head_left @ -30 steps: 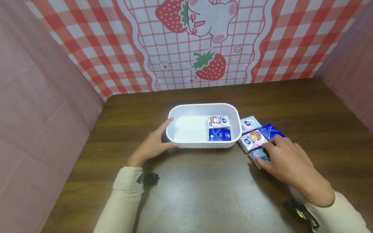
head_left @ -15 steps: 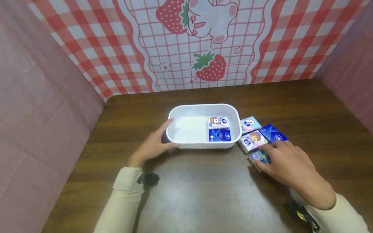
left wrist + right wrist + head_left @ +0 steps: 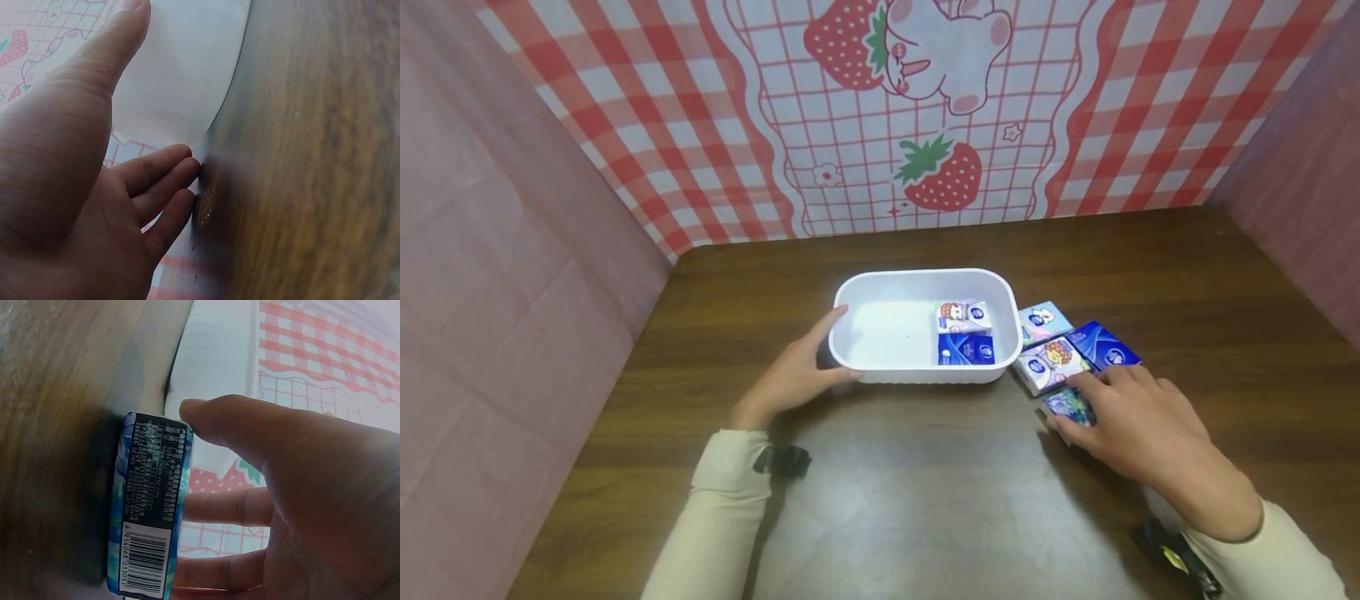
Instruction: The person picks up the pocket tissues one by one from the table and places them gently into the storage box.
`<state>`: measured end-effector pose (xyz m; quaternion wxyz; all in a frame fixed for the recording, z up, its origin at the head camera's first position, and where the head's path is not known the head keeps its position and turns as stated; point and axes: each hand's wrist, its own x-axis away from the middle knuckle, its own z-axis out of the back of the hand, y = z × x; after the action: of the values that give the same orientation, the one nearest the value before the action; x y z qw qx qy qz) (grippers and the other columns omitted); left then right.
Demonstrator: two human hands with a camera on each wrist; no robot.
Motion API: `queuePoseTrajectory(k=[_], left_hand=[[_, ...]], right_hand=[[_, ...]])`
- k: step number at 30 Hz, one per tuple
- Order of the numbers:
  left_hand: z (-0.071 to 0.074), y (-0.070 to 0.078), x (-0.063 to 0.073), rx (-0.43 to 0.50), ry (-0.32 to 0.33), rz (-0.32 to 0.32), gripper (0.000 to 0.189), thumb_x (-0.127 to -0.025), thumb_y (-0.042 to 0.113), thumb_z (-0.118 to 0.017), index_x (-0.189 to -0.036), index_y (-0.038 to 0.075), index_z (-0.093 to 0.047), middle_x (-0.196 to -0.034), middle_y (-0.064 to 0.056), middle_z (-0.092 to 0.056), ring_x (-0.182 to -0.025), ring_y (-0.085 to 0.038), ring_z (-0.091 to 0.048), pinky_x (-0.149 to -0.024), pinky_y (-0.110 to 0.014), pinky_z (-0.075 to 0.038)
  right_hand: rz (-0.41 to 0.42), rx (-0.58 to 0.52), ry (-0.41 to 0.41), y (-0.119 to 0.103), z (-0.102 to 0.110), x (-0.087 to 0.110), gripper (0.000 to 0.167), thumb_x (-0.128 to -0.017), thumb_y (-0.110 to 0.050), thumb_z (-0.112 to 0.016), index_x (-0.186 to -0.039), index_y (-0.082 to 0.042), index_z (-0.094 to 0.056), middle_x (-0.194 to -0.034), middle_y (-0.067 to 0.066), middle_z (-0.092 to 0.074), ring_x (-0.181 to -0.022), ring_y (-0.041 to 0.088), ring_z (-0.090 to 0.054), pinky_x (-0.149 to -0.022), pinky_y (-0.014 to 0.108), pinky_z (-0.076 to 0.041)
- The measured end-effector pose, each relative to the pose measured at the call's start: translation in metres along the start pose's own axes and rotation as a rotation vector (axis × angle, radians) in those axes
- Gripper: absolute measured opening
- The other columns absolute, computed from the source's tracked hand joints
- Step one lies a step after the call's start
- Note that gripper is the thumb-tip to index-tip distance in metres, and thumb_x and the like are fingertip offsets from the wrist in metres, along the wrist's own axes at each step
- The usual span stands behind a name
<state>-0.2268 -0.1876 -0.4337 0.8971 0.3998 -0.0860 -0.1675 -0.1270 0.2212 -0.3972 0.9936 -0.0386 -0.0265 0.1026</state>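
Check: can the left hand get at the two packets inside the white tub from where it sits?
Probably yes. The left hand rests against the white tub's left wall, the tub is open on top, and nothing lies between that wall and the two packets at its right end. It would only have to clear the rim.

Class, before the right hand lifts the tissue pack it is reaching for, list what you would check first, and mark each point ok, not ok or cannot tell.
1. Right hand on the nearest tissue pack: ok, thumb and fingers sit on its two sides.
2. Pack already off the table: not ok, it rests there.
3. Left hand steadies the white tub: ok, it rests on the left wall.
4. Free room in the tub: ok, two packs lie at its right end and the left half is bare.
5. Neighbouring packs clear of the grip: cannot tell.
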Motion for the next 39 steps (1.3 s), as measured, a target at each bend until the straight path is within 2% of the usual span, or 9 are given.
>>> queuePoseTrajectory(k=[19,32,39], left_hand=[[-0.0013,-0.0023,-0.0015,0.019,-0.005,0.009,0.101,-0.077,0.064,-0.077,-0.159,0.041,-0.023,-0.161,0.013,-0.028,-0.148,-0.017,-0.027,-0.114,-0.059,-0.029],[-0.0014,-0.0046,-0.0002,0.010,-0.001,0.000,0.101,-0.077,0.063,-0.077,-0.159,0.041,-0.022,-0.161,0.012,-0.029,-0.147,-0.017,-0.028,-0.114,-0.058,-0.028],[-0.0008,-0.0031,-0.0005,0.014,-0.001,-0.002,0.100,-0.077,0.064,-0.077,-0.159,0.041,-0.023,-0.161,0.013,-0.029,-0.147,-0.017,-0.028,-0.114,-0.059,-0.029]], right_hand=[[-0.015,0.013,-0.028,-0.0001,-0.0018,-0.0016,0.081,-0.083,-0.070,-0.066,-0.132,-0.005,-0.063,-0.120,0.032,-0.058,-0.112,0.053,-0.049,-0.087,0.071,-0.042],[0.000,-0.004,-0.020,-0.0003,-0.0022,-0.0013,0.079,-0.084,-0.067,-0.067,-0.133,-0.005,-0.062,-0.122,0.031,-0.057,-0.115,0.053,-0.047,-0.087,0.071,-0.042],[-0.005,-0.018,-0.033,-0.0004,-0.0023,-0.0010,0.073,-0.085,-0.058,-0.071,-0.134,-0.005,-0.061,-0.124,0.032,-0.056,-0.115,0.053,-0.047,-0.089,0.071,-0.041]])
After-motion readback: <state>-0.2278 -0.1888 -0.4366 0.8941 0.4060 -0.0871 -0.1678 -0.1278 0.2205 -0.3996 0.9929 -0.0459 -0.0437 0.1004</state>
